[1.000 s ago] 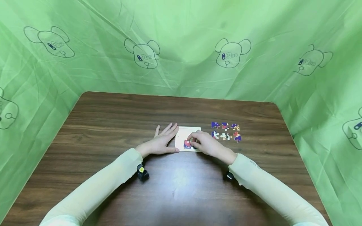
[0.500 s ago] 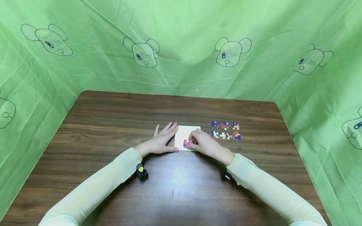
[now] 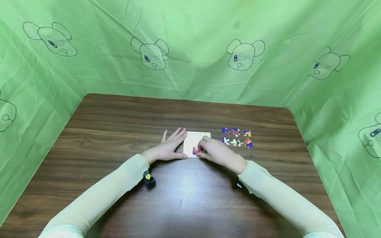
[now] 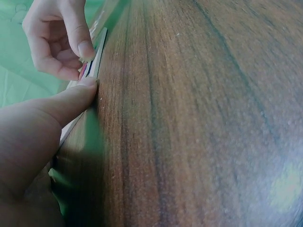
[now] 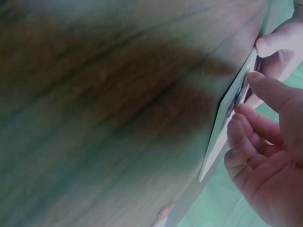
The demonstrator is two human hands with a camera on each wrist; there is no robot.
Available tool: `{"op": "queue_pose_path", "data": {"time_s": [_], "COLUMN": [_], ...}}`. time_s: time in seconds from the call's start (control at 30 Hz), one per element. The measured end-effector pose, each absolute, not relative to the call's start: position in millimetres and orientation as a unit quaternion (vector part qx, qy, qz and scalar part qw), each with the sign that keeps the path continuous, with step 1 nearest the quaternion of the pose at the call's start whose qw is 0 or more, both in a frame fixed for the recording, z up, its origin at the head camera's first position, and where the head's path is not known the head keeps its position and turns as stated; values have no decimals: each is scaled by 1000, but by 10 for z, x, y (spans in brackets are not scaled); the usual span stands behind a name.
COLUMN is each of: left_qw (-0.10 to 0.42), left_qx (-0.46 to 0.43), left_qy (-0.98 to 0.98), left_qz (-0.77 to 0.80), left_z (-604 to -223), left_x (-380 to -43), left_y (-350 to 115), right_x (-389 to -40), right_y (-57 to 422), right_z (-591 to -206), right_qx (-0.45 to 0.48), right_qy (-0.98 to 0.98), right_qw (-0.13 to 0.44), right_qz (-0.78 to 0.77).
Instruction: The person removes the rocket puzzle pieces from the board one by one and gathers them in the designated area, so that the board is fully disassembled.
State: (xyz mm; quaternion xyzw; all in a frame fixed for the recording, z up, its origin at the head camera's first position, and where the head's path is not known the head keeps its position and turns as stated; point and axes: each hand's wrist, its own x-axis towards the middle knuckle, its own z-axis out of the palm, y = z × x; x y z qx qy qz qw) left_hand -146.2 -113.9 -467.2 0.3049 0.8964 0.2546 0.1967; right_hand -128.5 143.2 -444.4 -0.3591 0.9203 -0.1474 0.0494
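My left hand (image 3: 166,150) lies with straight, spread fingers along the left side of a white puzzle board (image 3: 190,138), its thumb at the near left corner. Toward the board's near edge sits a red and purple puzzle piece (image 3: 195,151). Just right of it, my right hand (image 3: 218,152) pinches a puzzle piece low over the board, mostly hidden by the fingers. The left wrist view shows the right hand (image 4: 59,40) beside the left thumb (image 4: 75,99). From the right wrist, the right thumb and index finger (image 5: 260,123) are close over the board (image 5: 218,142).
Several loose jigsaw pieces (image 3: 236,142) lie in two rows on the brown wooden table (image 3: 143,115), right of the board. Green cloth (image 3: 193,59) printed with bear heads hangs behind the table and at its sides.
The right thumb and fingers have shifted slightly over the board beside the red and purple piece. The left hand keeps its place; the head view has tilted slightly.
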Motion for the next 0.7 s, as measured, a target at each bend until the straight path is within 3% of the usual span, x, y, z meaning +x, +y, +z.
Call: {"op": "queue_pose_path", "data": {"time_s": [0.7], "left_qw": [187], "left_qx": [302], "left_qy": [892], "left_qz": [281], "left_z": [-4687], "left_x": [-1474], "left_y": [-1148], "right_x": [-1101], "right_y": [2163], "right_z": [-4374], "right_qx": [-324], "right_qy": [917], "right_qw": [53], "right_qz": [-226]}}
